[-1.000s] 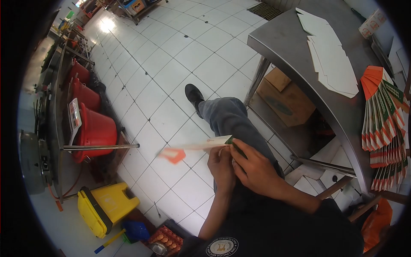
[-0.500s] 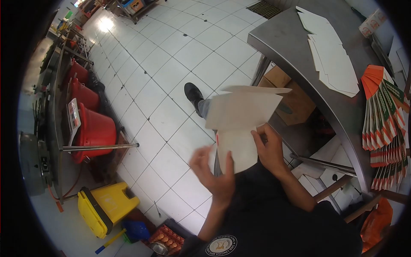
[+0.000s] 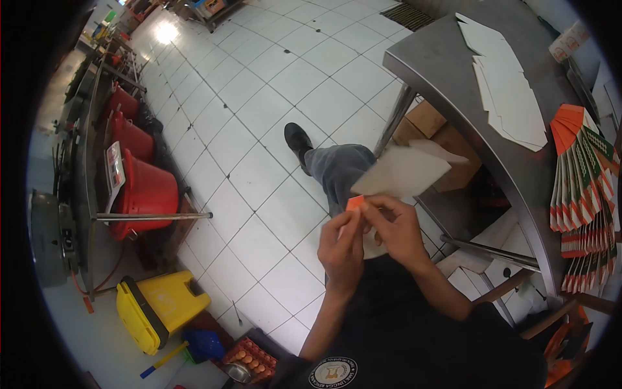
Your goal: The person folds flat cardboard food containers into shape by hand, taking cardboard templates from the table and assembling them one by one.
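A partly folded cardboard box (image 3: 405,172) is held over my lap, its pale inner side showing and its far panels blurred by motion. Pinched fingers of my left hand (image 3: 341,249) close on its near left corner, where a small orange flap sticks up. Right beside them, my right hand (image 3: 395,232) grips the same edge with thumb and fingers. The fingers hide most of the box's lower part. To the right, flat white box blanks (image 3: 508,84) lie on the steel table (image 3: 447,65).
Orange, green and white folded boxes (image 3: 573,175) are stacked at the table's right end. Cardboard cartons (image 3: 447,146) sit under the table. On the left are red tubs (image 3: 146,194), a yellow bin (image 3: 168,308) and an egg tray (image 3: 253,356) on the floor.
My left hand has moved right and up from the box's left side onto its corner, and an orange flap now shows there. The box has tilted and swung right.
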The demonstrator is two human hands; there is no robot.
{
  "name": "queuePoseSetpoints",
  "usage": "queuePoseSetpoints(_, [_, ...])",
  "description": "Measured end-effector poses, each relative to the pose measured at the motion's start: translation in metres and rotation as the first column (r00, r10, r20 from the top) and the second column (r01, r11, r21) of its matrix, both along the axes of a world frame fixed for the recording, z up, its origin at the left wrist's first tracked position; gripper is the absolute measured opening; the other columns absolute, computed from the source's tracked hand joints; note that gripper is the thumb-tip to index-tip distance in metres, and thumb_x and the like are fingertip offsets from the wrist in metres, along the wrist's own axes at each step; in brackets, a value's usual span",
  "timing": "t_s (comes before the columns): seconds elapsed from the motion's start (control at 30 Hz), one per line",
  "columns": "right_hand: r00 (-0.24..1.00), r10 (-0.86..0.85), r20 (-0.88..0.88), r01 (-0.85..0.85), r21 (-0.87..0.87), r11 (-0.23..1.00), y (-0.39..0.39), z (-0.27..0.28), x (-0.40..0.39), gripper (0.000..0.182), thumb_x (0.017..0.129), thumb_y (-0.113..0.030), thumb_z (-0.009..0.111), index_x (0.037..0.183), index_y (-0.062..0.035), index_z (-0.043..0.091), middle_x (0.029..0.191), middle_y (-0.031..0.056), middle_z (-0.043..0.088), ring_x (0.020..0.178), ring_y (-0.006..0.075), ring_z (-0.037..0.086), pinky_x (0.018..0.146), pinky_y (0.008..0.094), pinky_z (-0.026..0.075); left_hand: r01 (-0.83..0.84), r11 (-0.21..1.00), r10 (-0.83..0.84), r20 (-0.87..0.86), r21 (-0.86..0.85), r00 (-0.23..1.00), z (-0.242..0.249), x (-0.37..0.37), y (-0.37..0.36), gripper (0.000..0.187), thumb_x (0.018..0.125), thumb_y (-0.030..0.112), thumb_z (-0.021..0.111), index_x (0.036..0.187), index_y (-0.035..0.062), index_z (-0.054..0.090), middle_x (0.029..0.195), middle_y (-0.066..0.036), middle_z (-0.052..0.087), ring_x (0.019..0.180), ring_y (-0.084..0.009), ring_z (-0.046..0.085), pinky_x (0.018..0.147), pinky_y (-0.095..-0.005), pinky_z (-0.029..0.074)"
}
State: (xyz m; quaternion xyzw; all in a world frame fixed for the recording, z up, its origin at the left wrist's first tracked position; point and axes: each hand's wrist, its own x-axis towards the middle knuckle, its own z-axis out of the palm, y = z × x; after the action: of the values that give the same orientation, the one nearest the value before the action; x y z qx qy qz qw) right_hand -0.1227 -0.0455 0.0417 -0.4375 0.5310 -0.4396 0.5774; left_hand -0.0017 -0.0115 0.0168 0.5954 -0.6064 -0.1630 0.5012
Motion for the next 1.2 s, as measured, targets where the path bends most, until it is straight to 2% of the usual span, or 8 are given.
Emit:
queuePoseSetpoints(0.3, [1.0,-0.014,0.028,0.01,0.156,0.988,0.016,-0.015,-0.005,0.02,0.103,-0.018,0.066,0.105,0.0012,0.072,0.089,0.0037,0.073,0.076,0.0089,0.069,0.052,0.0219,0.051,-0.067,0.998,0.066,-0.073,-0.006,0.995,-0.009,-0.007,0.006,0.026,0.087,-0.009,0.074,0.111,0.0023,0.076,0.102,-0.011,0.073,0.091,-0.0246,0.072,0.078,-0.0329,0.057])
queuePoseSetpoints(0.43, [0.965,-0.12,0.234,0.074,0.199,0.977,0.011,0.006,-0.005,0.02,0.103,-0.018,0.067,0.106,0.0014,0.072,0.092,0.0043,0.073,0.079,0.0095,0.07,0.053,0.0224,0.052,-0.039,0.989,0.04,0.004,-0.14,0.999,-0.01,-0.008,0.006,0.027,0.085,-0.01,0.075,0.108,0.003,0.076,0.102,-0.01,0.073,0.089,-0.0243,0.07,0.076,-0.0335,0.056])
queuePoseSetpoints(0.57, [0.992,-0.067,0.11,0.052,0.127,0.991,0.005,0.002,-0.01,0.02,0.104,-0.016,0.066,0.109,0.0022,0.071,0.097,0.0061,0.075,0.083,0.0103,0.072,0.056,0.0222,0.054,0.026,0.976,-0.012,0.063,-0.216,0.998,-0.013,-0.007,0.007,0.028,0.084,-0.011,0.075,0.109,0.0023,0.075,0.1,-0.01,0.072,0.089,-0.0243,0.069,0.076,-0.0344,0.056])
queuePoseSetpoints(0.77, [0.974,-0.172,0.146,0.172,0.009,0.985,0.014,0.008,0.003,0.02,0.104,-0.012,0.065,0.115,0.0037,0.07,0.1,0.0077,0.076,0.089,0.0112,0.072,0.071,0.0254,0.059,-0.111,0.994,0.111,-0.317,0.017,0.942,0.014,-0.019,-0.008,0.02,0.097,-0.004,0.068,0.117,-0.0015,0.066,0.109,-0.014,0.068,0.099,-0.0212,0.069,0.089,-0.0328,0.058])
queuePoseSetpoints(0.83, [0.962,-0.212,0.17,0.225,-0.06,0.972,0.018,0.0,0.012,0.02,0.103,-0.011,0.066,0.117,0.0036,0.069,0.1,0.0076,0.076,0.091,0.0117,0.073,0.076,0.027,0.06,-0.058,0.998,0.057,-0.292,0.004,0.955,0.016,-0.012,-0.008,0.019,0.099,-0.004,0.065,0.118,-0.0022,0.065,0.111,-0.016,0.068,0.101,-0.024,0.07,0.088,-0.0341,0.058])
queuePoseSetpoints(0.93, [0.975,-0.156,0.159,0.178,-0.131,0.975,0.02,-0.002,0.014,0.019,0.104,-0.012,0.065,0.117,0.0025,0.069,0.096,0.005,0.073,0.085,0.0096,0.07,0.074,0.027,0.057,-0.026,1.0,0.031,-0.425,0.018,0.904,0.019,-0.014,-0.005,0.017,0.101,-0.002,0.063,0.118,-0.0026,0.065,0.113,-0.016,0.068,0.104,-0.0237,0.07,0.091,-0.0347,0.058])
queuePoseSetpoints(1.03, [0.984,-0.131,0.125,0.126,0.046,0.991,0.023,-0.008,0.01,0.016,0.105,-0.012,0.064,0.112,0.0012,0.069,0.089,0.0019,0.068,0.075,0.0072,0.063,0.065,0.0259,0.051,0.011,0.999,0.018,-0.531,0.051,0.847,0.014,-0.011,-0.003,0.015,0.103,0.002,0.062,0.118,-0.0026,0.062,0.118,-0.016,0.068,0.11,-0.0208,0.068,0.097,-0.0334,0.055])
queuePoseSetpoints(1.2, [0.923,-0.146,0.355,0.122,0.091,0.988,0.016,-0.002,0.013,0.013,0.106,-0.012,0.062,0.106,-0.0001,0.066,0.081,0.0,0.061,0.068,0.0063,0.054,0.059,0.0247,0.043,0.075,0.993,-0.003,-0.61,0.092,0.792,0.025,-0.012,0.0,0.016,0.104,0.005,0.064,0.118,-0.0022,0.061,0.12,-0.016,0.068,0.11,-0.0187,0.067,0.1,-0.0327,0.053])
